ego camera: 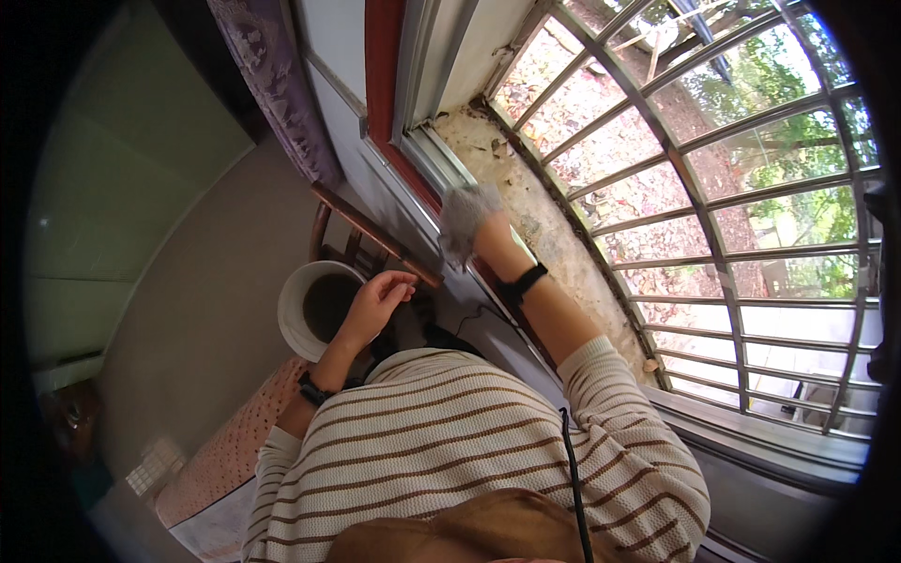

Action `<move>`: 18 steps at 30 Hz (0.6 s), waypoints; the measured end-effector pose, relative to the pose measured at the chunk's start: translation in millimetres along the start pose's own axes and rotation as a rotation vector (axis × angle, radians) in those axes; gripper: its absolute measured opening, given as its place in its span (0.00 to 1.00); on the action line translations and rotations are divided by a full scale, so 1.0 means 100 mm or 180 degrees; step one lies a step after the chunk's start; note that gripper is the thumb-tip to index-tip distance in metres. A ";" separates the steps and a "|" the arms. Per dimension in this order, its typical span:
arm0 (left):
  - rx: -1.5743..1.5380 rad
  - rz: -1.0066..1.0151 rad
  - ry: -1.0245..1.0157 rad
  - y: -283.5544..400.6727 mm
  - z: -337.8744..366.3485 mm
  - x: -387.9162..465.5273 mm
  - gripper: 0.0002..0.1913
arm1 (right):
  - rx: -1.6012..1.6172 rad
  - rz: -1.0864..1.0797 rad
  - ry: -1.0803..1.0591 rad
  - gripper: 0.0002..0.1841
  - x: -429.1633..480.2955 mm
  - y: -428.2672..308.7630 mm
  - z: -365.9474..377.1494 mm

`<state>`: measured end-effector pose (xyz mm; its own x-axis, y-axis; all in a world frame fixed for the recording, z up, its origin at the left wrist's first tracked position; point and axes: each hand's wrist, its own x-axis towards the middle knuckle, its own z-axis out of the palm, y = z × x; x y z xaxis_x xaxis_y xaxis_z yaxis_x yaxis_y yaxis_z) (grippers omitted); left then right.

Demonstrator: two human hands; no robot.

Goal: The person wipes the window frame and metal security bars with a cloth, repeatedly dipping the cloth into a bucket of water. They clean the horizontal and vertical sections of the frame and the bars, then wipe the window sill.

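My right hand (493, 236) holds a grey cloth (466, 214) against the metal window track (445, 162); the cloth covers most of the fingers. Bent and empty, my left hand (376, 302) hovers over the rim of a white bucket (291, 310), its fingers loosely curled with thumb and fingertips close together. Dark liquid (327, 306) stands in the bucket. The bucket is beside a wooden chair (373, 232), whose top rail passes just beyond my left fingertips. Whether the fingers touch that rail I cannot tell.
Outside the track, a stained concrete ledge (556, 257) runs up to curved metal window bars (693, 190). A purple curtain (264, 77) hangs at upper left. Pink dotted fabric (225, 436) lies behind my left arm. A dark cable (475, 314) trails below the sill.
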<state>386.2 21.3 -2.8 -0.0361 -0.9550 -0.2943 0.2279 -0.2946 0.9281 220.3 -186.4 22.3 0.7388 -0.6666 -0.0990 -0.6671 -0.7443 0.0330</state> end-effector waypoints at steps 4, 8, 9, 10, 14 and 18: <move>0.0080 0.0019 -0.0078 -0.05 -0.07 -0.04 0.12 | 0.0147 0.0192 -0.0509 0.09 -0.51 0.00 -0.06; -0.0089 0.0194 -0.0222 -0.05 -0.15 -0.05 0.12 | -0.0041 -0.0314 -0.1674 0.10 -0.71 0.12 -0.25; 0.0026 0.0254 -0.0219 -0.04 -0.17 -0.03 0.12 | -0.0058 -0.0683 -0.2069 0.11 -0.71 0.20 -0.35; 0.0073 0.0310 -0.0257 -0.02 -0.19 -0.01 0.12 | 0.0320 -0.0355 -0.1752 0.13 -0.72 0.26 -0.46; -0.0141 0.0309 -0.0332 0.17 -0.15 0.17 0.12 | -0.0091 0.0295 -0.1238 0.03 -0.95 0.62 -0.98; -0.0003 0.0418 -0.0655 0.47 0.22 0.42 0.18 | 0.5571 0.1199 0.1034 0.10 -1.40 0.68 -1.23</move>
<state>374.2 -33.4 33.3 -0.2035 -0.9719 -0.1183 0.2447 -0.1675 0.9550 83.2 -149.0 161.1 0.3862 -0.9100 -0.1508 0.0540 0.1855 -0.9812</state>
